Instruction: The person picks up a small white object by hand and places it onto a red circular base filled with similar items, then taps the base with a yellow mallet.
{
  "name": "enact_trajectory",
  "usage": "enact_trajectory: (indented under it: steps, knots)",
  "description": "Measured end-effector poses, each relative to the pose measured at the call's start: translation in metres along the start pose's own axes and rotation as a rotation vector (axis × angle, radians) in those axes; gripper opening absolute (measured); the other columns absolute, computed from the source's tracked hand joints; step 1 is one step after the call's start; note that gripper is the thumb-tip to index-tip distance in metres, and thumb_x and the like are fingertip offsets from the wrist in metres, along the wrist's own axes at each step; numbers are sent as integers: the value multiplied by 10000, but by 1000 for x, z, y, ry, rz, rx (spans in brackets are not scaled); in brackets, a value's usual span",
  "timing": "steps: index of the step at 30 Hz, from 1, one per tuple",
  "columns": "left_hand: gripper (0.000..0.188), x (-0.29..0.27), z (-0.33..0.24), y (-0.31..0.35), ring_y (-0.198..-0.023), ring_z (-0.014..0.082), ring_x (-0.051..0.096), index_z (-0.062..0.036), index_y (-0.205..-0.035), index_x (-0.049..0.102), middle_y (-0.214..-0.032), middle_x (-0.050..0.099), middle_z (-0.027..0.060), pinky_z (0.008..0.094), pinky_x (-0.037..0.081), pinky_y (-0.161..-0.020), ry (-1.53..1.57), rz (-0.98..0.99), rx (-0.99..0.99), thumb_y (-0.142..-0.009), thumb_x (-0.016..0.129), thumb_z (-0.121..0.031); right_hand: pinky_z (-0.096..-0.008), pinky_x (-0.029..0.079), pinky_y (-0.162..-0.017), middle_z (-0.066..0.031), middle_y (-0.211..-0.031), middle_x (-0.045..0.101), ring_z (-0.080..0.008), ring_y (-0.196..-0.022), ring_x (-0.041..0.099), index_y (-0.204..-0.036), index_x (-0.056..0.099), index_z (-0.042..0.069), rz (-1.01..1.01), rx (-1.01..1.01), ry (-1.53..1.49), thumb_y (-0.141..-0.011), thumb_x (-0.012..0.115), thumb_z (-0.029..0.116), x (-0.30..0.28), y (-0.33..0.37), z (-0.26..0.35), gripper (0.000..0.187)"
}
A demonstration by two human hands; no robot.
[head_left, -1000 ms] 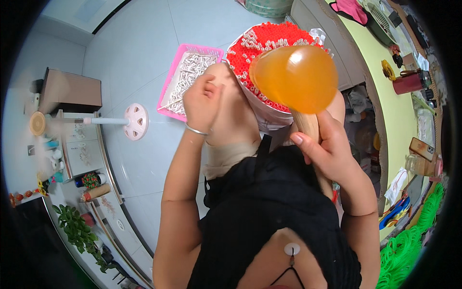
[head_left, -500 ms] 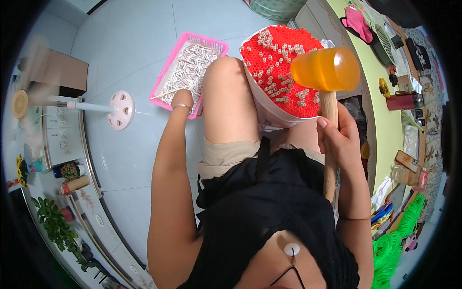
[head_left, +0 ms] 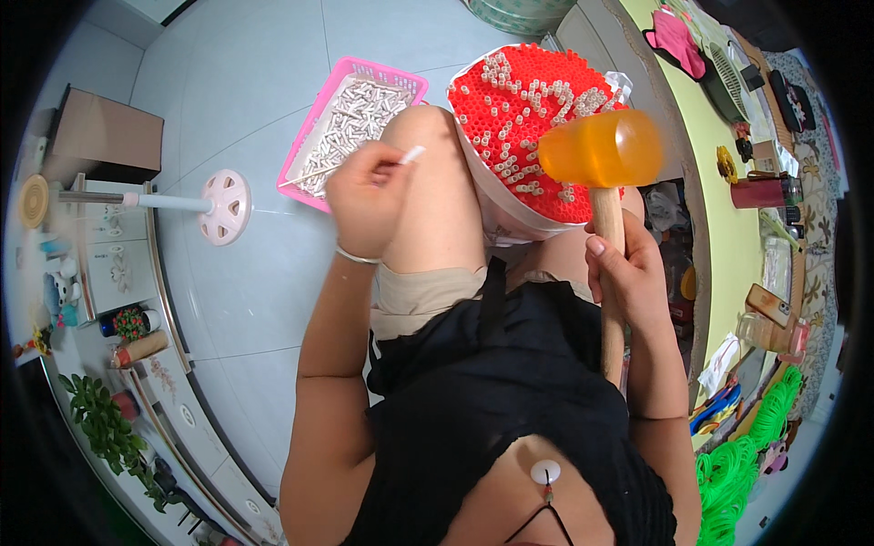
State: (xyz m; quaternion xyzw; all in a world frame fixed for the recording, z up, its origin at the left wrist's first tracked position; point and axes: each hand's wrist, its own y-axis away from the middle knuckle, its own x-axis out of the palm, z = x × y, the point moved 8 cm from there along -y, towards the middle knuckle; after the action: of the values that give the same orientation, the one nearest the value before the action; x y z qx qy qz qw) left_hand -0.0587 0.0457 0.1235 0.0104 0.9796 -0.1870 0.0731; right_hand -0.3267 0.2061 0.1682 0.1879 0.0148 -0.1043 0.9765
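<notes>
In my right hand is the wooden handle of a mallet, its translucent orange head hanging over a bundle of red tubes. Many short whitish plugs stick out of the tube ends. The bundle is wrapped in a white bag beside my left thigh. My left hand is raised over that thigh with its fingers pinching a small white plug. Just left of it lies a pink basket of loose white plugs. A thin stick crosses the basket's near end; whether my left hand touches it I cannot tell.
A yellow-green table runs along the right, bearing a phone, a glass jar and green cord bundles. A stand with a round pale base is on the left floor, near a brown box and a leafy plant.
My left hand has lifted out of the basket toward me and over my thigh, bringing a white plug. The mallet in my right hand has shifted slightly left and lower.
</notes>
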Motion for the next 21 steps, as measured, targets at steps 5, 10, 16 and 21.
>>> enact_trajectory:
  steps: [5,10,16,21]
  knots:
    - [91,54,-41,17,-579,157,607,-7,-839,684,-709,642,89,285,472,-527,-56,140,87,-771,733,29,-209,409,-444,-5,-726,557,-68,-484,501,-1212,519,-25,65,-2,40,-949,658,173,11,1,6,357]
    - [99,71,-40,20,-621,132,608,5,-852,692,-729,640,79,251,479,-578,-87,190,82,-770,735,41,-211,418,-444,-11,-735,542,-67,-498,502,-1161,530,-15,97,16,111,-935,665,162,14,2,8,318]
    - [92,80,-26,18,-605,188,624,0,-813,681,-699,641,106,299,487,-565,-49,218,24,-748,717,54,-232,416,-455,-14,-729,572,-76,-505,520,-1212,521,-25,111,12,173,-925,691,170,16,1,16,386]
    - [78,80,-14,19,-640,122,630,31,-792,672,-718,669,86,253,495,-593,73,268,-190,-754,728,70,-404,477,-624,-179,-786,618,-329,-680,610,-1105,520,-48,72,-348,562,-911,688,193,29,-2,42,352]
